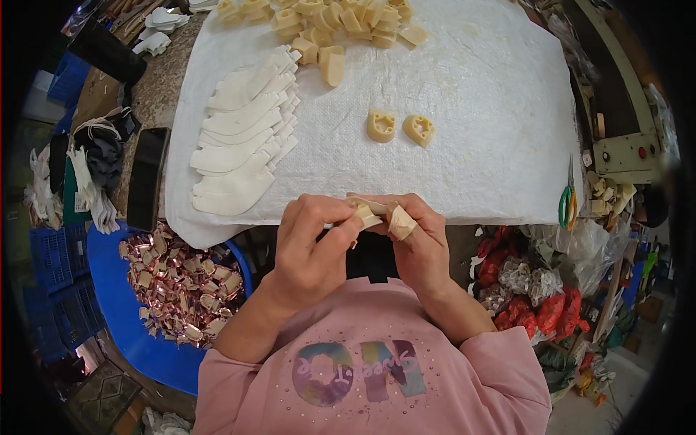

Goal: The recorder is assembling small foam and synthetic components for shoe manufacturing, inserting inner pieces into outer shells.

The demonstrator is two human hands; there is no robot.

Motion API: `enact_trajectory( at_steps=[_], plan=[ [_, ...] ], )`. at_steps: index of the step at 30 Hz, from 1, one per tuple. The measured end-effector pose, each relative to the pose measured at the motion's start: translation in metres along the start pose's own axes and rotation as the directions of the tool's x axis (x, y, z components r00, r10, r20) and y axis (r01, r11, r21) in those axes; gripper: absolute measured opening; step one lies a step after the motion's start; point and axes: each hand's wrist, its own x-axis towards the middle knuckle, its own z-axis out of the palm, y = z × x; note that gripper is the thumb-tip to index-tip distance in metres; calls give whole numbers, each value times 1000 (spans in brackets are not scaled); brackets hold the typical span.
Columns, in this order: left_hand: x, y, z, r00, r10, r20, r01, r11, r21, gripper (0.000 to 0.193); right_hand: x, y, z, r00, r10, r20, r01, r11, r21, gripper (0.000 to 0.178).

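Close to my body, at the table's front edge, my left hand (313, 235) and my right hand (422, 245) are closed round one small work piece. It looks like a cream heel block (368, 216) with a thin pale cover strip (401, 222) bent along it. Fingers hide much of both. Left fingertips pinch the near side; the right thumb and fingers grip the other end. Beyond the hands, two hollow cream heel blocks (380, 126) stand side by side on the white sheet. To the left lie overlapping rows of curved white cover pieces (243, 138).
A white woven sheet (493, 116) covers the table, with a pile of cream blocks (341, 22) at the back. A phone (148, 177) lies at left. Below it, a blue tub (119, 312) holds shiny pinkish pieces. Scissors (568, 203) lie at the right edge, near bagged items (533, 286).
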Motion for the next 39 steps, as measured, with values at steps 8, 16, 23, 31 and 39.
enact_trajectory(
  at_steps=[8, 16, 23, 31, 39],
  plan=[
    [4, 4, 8, 997, -6, 74, -10, 977, 214, 16, 7, -12, 9, 999, 4, 42, 28, 695, -718, 26],
    [-5, -2, 4, 968, -251, 10, 236, 898, -372, 25, 34, -16, -29, 954, 192, 229, -94, 920, -380, 29],
    [-13, -3, 6, 980, -147, 133, 183, 929, -320, 25, 40, -21, -31, 885, 344, 315, -185, 878, -441, 42],
    [-16, -4, 12, 938, -329, 108, 344, 851, -398, 13, 39, 4, -24, 975, 146, 170, -49, 879, -475, 32],
    [-12, 1, 18, 746, -654, 126, 519, 452, -725, 14, 36, 6, -23, 930, -157, 331, 296, 855, -425, 14]
  ],
)
